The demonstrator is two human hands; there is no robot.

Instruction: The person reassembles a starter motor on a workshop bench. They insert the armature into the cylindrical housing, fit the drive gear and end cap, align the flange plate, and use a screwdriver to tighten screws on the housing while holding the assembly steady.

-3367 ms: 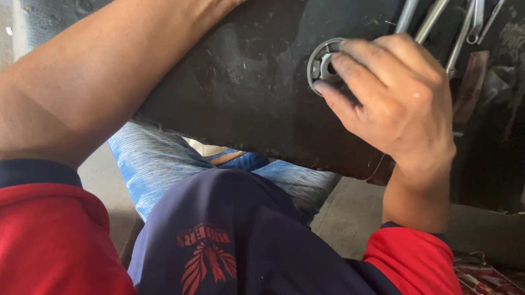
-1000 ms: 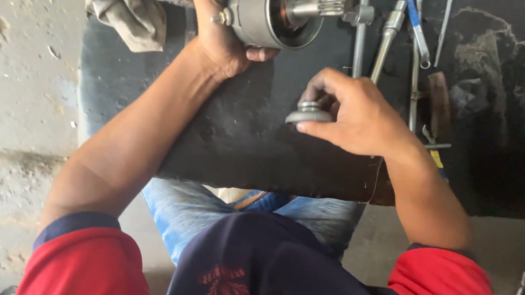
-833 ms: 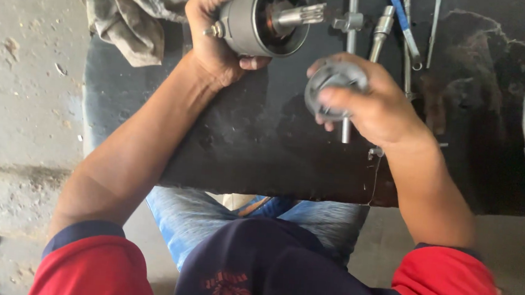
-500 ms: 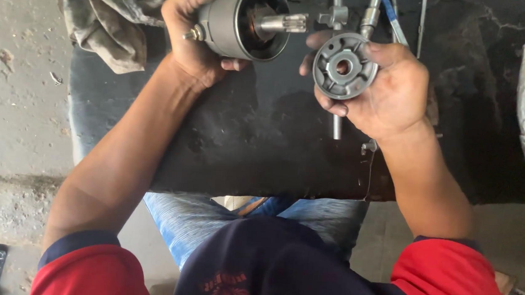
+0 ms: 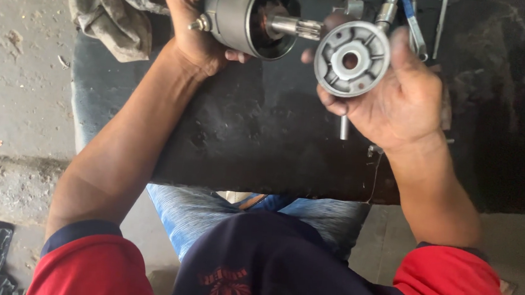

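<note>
The left hand [image 5: 200,29] is wrapped around a grey cylindrical motor housing [image 5: 241,16] whose open end shows a splined shaft [image 5: 295,28] pointing at the round, ribbed end cover [image 5: 352,58], which the right hand [image 5: 401,99] pinches by its rim just beside that shaft tip. Beyond the right hand lie a blue-handled tool [image 5: 414,25] and metal rods [image 5: 343,125], and a crumpled rag [image 5: 115,8] sits beside the left hand. All rest on a dark, grimy worktop [image 5: 244,140] over a concrete floor [image 5: 14,87].
</note>
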